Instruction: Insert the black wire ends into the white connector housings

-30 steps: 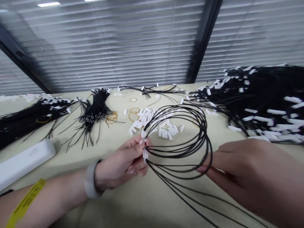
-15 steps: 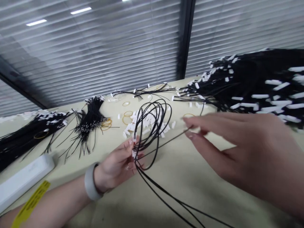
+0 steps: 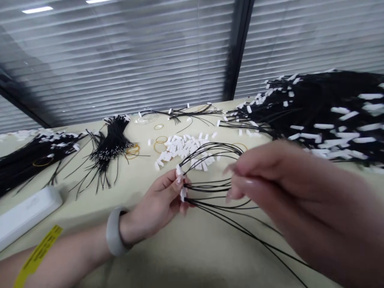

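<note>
My left hand (image 3: 163, 196) pinches white connectors (image 3: 183, 192) at the centre, their black wires leading off to the right. In my right hand (image 3: 270, 184), the fingers are closed around the looped black wires (image 3: 210, 186); this hand is somewhat blurred. Other wires from the connectors hang down past it toward the lower right. Just behind the held wires, a pile of small white connectors (image 3: 183, 147) lies on the table.
A large heap of black wires (image 3: 318, 100) with white ends covers the back right. Wire bundles (image 3: 115, 138) and yellow rubber bands (image 3: 133, 151) lie at left. A white box-shaped object (image 3: 30, 216) is near my left forearm, on the table (image 3: 144, 256).
My right hand has closed around the wire loops, which now stretch sideways instead of standing up in a coil. My left hand has shifted slightly right, turning the connectors.
</note>
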Tool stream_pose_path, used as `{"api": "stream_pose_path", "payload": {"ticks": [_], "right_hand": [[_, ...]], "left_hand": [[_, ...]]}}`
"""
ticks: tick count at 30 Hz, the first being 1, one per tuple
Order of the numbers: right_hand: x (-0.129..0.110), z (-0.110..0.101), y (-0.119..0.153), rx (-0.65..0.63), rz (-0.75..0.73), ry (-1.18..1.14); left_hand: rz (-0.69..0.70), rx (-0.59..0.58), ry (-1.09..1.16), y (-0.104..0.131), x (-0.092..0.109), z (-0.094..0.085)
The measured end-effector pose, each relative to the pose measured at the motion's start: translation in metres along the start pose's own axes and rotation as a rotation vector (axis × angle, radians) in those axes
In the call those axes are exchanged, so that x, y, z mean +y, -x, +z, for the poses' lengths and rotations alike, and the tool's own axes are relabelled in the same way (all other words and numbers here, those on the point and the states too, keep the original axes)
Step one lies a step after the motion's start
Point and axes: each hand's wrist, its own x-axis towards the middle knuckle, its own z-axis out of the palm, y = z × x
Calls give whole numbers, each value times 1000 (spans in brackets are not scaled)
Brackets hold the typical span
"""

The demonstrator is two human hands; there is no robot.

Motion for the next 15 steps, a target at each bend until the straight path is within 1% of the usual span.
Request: {"api": "stream_pose_path", "payload": {"ticks": [1, 3, 5, 7, 9, 15], "right_hand": [[-7, 4, -7, -6, 14, -51], [-13, 9, -19, -76, 45, -52], [-9, 14, -25, -165, 60, -19], [-4, 17, -25, -249, 57, -19], [-1, 20, -24, -306, 41, -28], [-6, 26, -25, -291, -20, 9]], "left_hand": [[9, -16, -22, 1, -1, 0], [21, -59, -63, 2, -2, -1], [33, -101, -101, 3, -2, -2], [47, -135, -137, 3, -2, -3], [51, -162, -174, 4, -2, -4], [35, -200, -266, 6, -3, -6]]}}
